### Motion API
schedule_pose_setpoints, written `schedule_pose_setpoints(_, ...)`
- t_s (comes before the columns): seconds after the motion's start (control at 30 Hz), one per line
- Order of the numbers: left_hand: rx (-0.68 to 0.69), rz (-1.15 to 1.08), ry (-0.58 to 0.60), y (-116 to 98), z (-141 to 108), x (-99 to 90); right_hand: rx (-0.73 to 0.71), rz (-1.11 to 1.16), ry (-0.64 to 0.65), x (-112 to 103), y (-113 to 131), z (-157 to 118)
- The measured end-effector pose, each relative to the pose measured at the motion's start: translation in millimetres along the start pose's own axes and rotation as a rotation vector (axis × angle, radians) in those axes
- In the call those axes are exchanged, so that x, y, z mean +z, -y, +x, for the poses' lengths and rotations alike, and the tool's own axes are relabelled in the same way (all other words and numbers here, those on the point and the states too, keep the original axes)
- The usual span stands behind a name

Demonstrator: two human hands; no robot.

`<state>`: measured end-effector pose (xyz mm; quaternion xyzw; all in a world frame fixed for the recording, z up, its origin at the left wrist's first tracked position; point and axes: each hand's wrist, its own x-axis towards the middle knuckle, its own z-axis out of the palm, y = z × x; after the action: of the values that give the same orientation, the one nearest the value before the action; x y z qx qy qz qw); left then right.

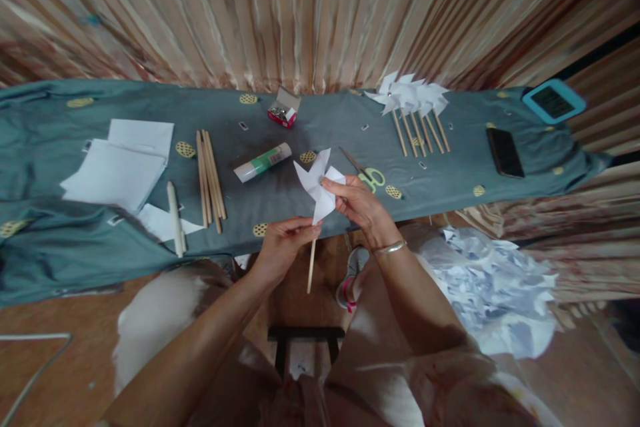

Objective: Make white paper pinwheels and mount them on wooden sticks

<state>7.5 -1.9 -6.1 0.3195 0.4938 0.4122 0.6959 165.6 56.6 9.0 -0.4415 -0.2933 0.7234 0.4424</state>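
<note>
A white paper pinwheel (320, 182) on a thin wooden stick (311, 267) is held up between my hands at the table's near edge. My left hand (287, 244) pinches the stick just under the paper blades. My right hand (361, 204) is closed on the pinwheel's right side, its thumb near the centre. Green-handled scissors (370, 177) lie open just behind my right hand. A glue stick (263, 162) with a green label rests on the cloth to the left of the pinwheel.
Several finished pinwheels (415, 97) lie at the back right, near a phone (505, 152) and a blue-framed device (554, 102). On the left are wooden sticks (210, 177), a white pen-like tool (174, 217) and paper sheets (117, 170). A small red box (283, 114) stands open behind. A bag of paper scraps (493, 287) sits lower right.
</note>
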Motion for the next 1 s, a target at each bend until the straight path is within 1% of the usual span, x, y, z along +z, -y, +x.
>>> schedule_pose_setpoints(0.13,0.002,0.008,-0.002,-0.6,0.1,0.1,0.006,0.001,-0.018,0.4,-1.0,-0.1)
schedule_pose_setpoints(0.4,-0.005,-0.001,0.001,-0.1,-0.3,-0.6,-0.013,-0.009,0.01,-4.4,-4.5,2.6)
schedule_pose_setpoints(0.67,-0.021,-0.017,-0.022,1.1,1.2,0.5,0.005,-0.023,0.016,0.0,-2.4,4.6)
schedule_pose_setpoints(0.83,-0.032,-0.09,-0.033,1.6,2.8,1.2,0.021,-0.038,0.004,-6.5,-1.5,8.2)
schedule_pose_setpoints(1.0,-0.043,-0.114,-0.032,-0.7,2.7,-0.6,-0.014,-0.051,-0.027,-14.3,3.1,8.8)
